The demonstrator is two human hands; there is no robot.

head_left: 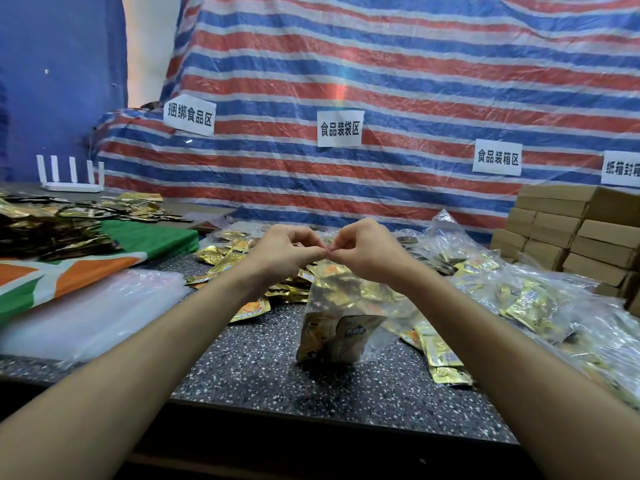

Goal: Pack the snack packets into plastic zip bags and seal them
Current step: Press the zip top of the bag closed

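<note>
Over the speckled counter (263, 368), your left hand (284, 252) and right hand (367, 251) pinch the top of a filled zip bag (341, 320).

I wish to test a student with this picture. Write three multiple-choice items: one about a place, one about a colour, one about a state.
1. Where do the cardboard boxes stand? A) at the left B) at the right C) in the middle
2. What colour are most snack packets in the held zip bag? A) pink B) white C) gold
3. What do the left hand and right hand do? A) pinch the bag's top B) rest open, empty C) make empty fists
Answers: 1 B, the stack fills the right edge; 2 C, gold foil shows through the clear plastic; 3 A, fingertips of both meet on its top edge.
</note>
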